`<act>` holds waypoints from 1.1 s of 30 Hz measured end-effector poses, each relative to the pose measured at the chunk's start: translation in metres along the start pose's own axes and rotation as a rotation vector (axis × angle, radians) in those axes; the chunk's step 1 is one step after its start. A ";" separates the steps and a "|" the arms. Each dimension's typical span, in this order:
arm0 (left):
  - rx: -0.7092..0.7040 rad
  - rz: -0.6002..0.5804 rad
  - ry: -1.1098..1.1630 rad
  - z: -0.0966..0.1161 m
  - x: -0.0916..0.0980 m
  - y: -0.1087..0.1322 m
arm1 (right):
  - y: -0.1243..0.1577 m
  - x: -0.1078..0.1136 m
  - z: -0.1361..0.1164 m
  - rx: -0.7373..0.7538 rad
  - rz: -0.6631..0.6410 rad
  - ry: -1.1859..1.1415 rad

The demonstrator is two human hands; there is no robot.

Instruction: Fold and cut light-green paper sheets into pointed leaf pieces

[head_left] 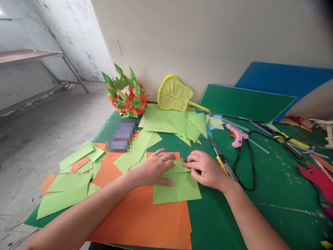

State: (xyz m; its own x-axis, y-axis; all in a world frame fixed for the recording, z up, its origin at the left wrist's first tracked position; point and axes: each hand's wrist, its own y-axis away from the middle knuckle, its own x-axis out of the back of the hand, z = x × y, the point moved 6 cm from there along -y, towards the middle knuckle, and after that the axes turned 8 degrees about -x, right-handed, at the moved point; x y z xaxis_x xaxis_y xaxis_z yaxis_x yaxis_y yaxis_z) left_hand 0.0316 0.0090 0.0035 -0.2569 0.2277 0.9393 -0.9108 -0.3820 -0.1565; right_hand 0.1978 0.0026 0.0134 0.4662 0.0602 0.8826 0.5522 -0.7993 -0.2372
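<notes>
A light green paper sheet (179, 189), creased and with its far part folded over, lies in front of me, partly on the orange paper (145, 222). My left hand (153, 168) rests on its left side, fingers stretched out and holding nothing. At the folded part's right edge is my right hand (208, 170), its fingers curled and the index fingertip against the paper. The thumb stays low beside it. Part of the fold is hidden under my left fingers.
Green paper pieces (69, 194) lie at left. Behind are a folded-paper ring (128, 100), a yellow fan (174, 93) and folded green papers (192, 126). A yellow-black utility knife (223, 163) and a pink glue gun (236, 135) with its black cord lie at right.
</notes>
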 end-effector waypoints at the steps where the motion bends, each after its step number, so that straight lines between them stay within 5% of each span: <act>1: -0.001 0.001 0.004 0.000 0.001 0.000 | 0.002 0.002 0.001 0.010 0.007 -0.017; 17: 0.029 0.011 -0.014 0.003 0.006 0.000 | 0.007 0.003 0.004 0.022 0.029 0.040; 24: 0.142 -0.014 -0.183 -0.004 0.002 -0.002 | 0.009 0.010 0.003 -0.028 0.230 0.071; 33: 0.198 -0.030 -0.172 -0.007 0.006 -0.001 | 0.005 -0.015 -0.020 0.042 -0.106 -0.036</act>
State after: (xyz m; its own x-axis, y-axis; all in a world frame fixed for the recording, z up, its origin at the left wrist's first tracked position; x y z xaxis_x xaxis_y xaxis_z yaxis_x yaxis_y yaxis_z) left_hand 0.0283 0.0170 0.0068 -0.1562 0.0922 0.9834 -0.8321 -0.5487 -0.0808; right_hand 0.1802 -0.0146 0.0074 0.4278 0.1648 0.8887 0.6279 -0.7614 -0.1611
